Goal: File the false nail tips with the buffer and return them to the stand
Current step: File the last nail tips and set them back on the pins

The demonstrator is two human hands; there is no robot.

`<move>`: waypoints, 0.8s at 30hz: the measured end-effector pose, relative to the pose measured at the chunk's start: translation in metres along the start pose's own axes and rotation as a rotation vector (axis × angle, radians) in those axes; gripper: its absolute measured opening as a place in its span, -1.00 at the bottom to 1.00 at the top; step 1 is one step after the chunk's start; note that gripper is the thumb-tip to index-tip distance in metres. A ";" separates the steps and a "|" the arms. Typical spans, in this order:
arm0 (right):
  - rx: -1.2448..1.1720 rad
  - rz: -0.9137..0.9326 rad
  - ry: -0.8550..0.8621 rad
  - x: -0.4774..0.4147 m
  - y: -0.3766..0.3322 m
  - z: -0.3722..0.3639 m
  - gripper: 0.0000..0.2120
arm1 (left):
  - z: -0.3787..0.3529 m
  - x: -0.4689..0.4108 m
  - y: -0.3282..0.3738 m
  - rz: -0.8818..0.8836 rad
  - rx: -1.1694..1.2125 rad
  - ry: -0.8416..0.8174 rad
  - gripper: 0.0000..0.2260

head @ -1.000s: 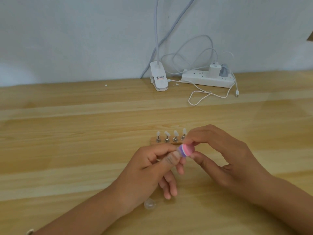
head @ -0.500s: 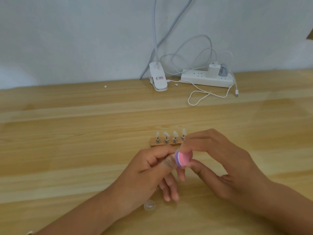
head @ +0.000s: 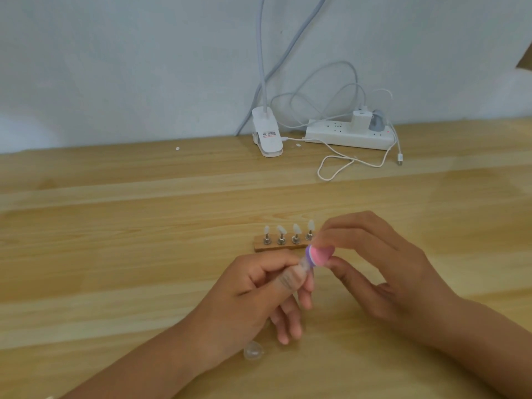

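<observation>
Starting at the left, a small white speck (head: 177, 148) lies on the wooden table (head: 115, 254) close to the wall (head: 115, 67), at about 10 o'clock from the hands. A clear dome-shaped cap (head: 253, 350) sits on the table at 6 o'clock from the left hand (head: 253, 292). That hand pinches a clear false nail tip (head: 304, 264) between thumb and forefinger (the tip is blurred, so its shape is hard to read), with the other fingers hanging loosely curled below.

At 12 o'clock from it lies the wooden stand (head: 273, 247), bearing four nail tips (head: 280, 229) upright on metal pegs (head: 280, 240). Its right end is hidden behind the buffer and the right fingers, so whether a fifth peg stands there cannot be told. Further back, also at 12 o'clock, a white clip lamp (head: 267, 136) stands by the wall, its neck cut off at the top.

The pink-and-purple buffer (head: 322, 256) touches the held tip on its right side, pinched between thumb and forefinger of the right hand (head: 385, 275). At 1 o'clock lie a white power strip (head: 339, 136) with a charger (head: 361, 118) and a grey plug (head: 375, 123), and a looped white cable (head: 342, 164). A brown corner (head: 525, 57) is cut off at the right edge.
</observation>
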State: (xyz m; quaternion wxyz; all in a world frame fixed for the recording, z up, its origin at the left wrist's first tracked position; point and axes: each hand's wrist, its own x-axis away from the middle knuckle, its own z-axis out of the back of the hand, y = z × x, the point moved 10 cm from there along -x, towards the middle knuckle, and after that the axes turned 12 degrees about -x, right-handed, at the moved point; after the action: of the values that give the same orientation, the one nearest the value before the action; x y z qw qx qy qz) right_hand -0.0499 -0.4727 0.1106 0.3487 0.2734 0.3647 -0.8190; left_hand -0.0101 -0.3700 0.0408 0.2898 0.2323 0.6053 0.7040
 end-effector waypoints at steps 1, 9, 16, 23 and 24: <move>-0.010 -0.013 0.010 0.000 0.002 0.003 -0.84 | 0.001 0.000 -0.001 0.002 -0.008 0.012 -0.81; 0.075 0.099 -0.142 0.003 -0.006 -0.012 -0.79 | 0.007 0.001 0.003 -0.030 -0.051 0.088 -0.85; 0.087 0.157 -0.183 0.007 -0.017 -0.020 -0.79 | 0.008 0.001 0.005 -0.031 -0.065 0.100 -0.86; 0.076 -0.001 -0.042 0.000 0.005 0.004 -0.82 | 0.009 0.001 0.000 -0.014 -0.039 0.122 -0.84; 0.061 0.020 -0.065 0.001 0.000 0.000 -0.82 | 0.009 0.001 0.000 -0.016 -0.034 0.117 -0.84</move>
State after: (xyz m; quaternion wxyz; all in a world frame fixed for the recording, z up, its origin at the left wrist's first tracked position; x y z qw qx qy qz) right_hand -0.0506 -0.4735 0.1100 0.3598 0.2608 0.3252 -0.8347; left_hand -0.0044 -0.3631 0.0421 0.2636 0.1808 0.6109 0.7243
